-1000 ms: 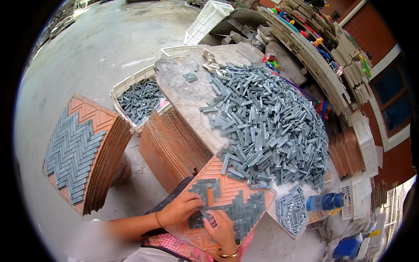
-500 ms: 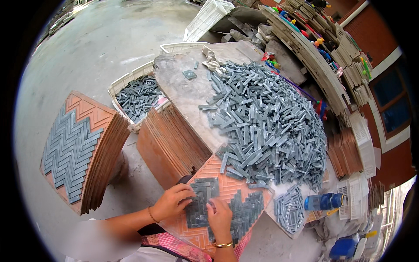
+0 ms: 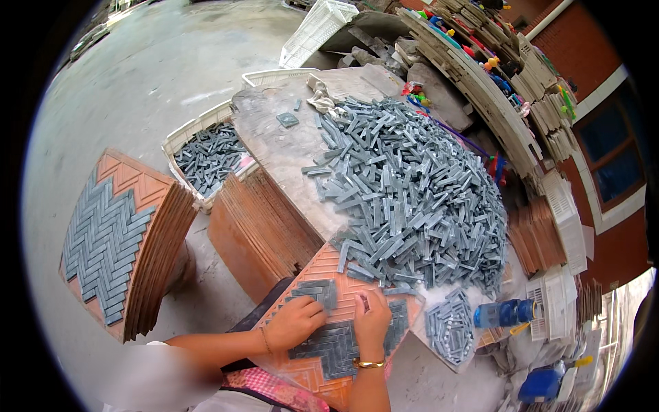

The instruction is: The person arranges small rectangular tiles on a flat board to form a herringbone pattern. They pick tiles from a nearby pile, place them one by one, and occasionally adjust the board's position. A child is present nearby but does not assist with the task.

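An orange tray [image 3: 329,266] with raised herringbone ridges lies in front of me, partly filled with dark grey stone strips [image 3: 336,347]. My left hand [image 3: 295,324] rests over the left part of these strips, its fingers curled together and pointing right. Whatever lies under its fingertips is hidden. Over the tray's right half, my right hand [image 3: 372,314] is closed, thumb against bent fingers. Anything in that pinch is too small or covered to make out. Just beyond the tray spreads a big heap of loose grey stone strips [image 3: 425,192].
Left of me, a stack of orange trays [image 3: 161,233] carries a filled herringbone panel [image 3: 106,240]. More trays [image 3: 264,226] stand on edge beside the table [image 3: 274,147]. A white crate [image 3: 171,147] holds strips. A blue bottle [image 3: 504,314] lies right of a smaller strip pile [image 3: 449,326].
My right hand has moved up and to the right over the tray. My left hand has shifted down and slightly right, with its fingers more curled. The whole view has shifted slightly.
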Motion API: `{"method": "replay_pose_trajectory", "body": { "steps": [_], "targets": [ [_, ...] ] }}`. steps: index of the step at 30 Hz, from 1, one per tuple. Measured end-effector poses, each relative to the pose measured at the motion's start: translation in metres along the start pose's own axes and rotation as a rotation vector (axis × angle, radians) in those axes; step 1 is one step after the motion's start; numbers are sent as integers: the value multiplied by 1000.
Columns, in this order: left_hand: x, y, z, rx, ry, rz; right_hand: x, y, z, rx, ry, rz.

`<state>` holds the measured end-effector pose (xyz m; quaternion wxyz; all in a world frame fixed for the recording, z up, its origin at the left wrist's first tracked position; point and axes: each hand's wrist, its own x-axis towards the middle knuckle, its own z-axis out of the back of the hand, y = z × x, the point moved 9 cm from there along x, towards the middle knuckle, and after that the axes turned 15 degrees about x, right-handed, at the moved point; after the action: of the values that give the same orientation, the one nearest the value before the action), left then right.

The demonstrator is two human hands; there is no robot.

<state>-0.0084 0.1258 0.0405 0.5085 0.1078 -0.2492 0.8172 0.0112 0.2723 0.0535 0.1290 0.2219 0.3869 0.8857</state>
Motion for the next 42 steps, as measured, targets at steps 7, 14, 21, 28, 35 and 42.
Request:
{"method": "replay_pose_trajectory", "body": {
  "steps": [7,14,21,28,35,42],
  "targets": [
    [8,1,-6,-49,-31,82,26,1,-14,-130,46,221],
    [0,9,20,-93,-40,58,40,6,-37,-180,191,322],
    [-40,53,48,-169,-142,322,40,27,-26,-52,229,288],
    [-41,55,41,-209,-114,329,19,-12,-31,171,248,-217],
    [-38,39,29,-311,-61,299,-15,-50,-19,586,112,-626],
    [-30,7,21,-279,-70,147,-35,-30,3,163,-5,-270]
  ]
}}
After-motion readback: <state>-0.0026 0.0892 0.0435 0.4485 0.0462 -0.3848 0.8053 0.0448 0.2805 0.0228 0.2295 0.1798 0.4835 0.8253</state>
